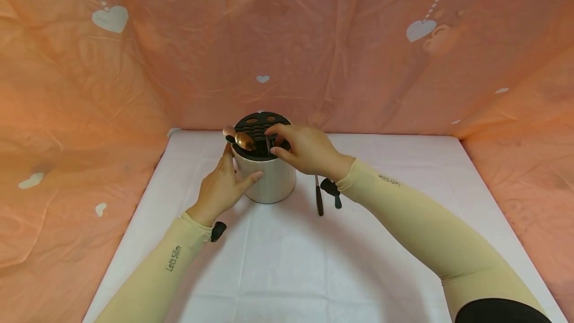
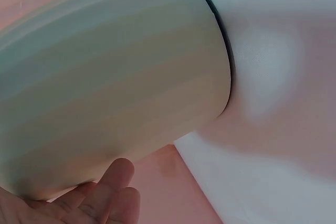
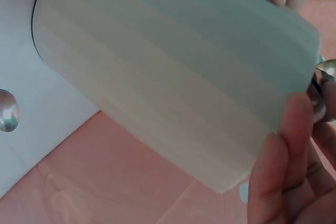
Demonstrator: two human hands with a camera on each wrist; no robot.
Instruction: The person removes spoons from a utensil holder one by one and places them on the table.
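Note:
A pale cylindrical utensil holder (image 1: 269, 181) with a black slotted top (image 1: 259, 119) stands upright near the back of the table. My left hand (image 1: 219, 188) rests against its left side, thumb toward the front and fingers along the wall. Over the top, my right hand (image 1: 305, 149) pinches a small shiny metal utensil (image 1: 268, 144) between thumb and fingers; its kind is hidden. In the right wrist view dark, shiny metal (image 3: 316, 100) shows by those fingers. A gold spoon (image 1: 244, 141) and a copper-coloured utensil head (image 1: 229, 131) stick out at the top's left.
Right of the holder lie a slim black-handled utensil (image 1: 319, 201) and another dark-handled piece (image 1: 338, 201), partly covered by the right wrist. A silver spoon bowl (image 3: 8, 111) shows on the white tablecloth (image 1: 278, 263). Orange-pink curtains (image 1: 278, 39) enclose the table's back and sides.

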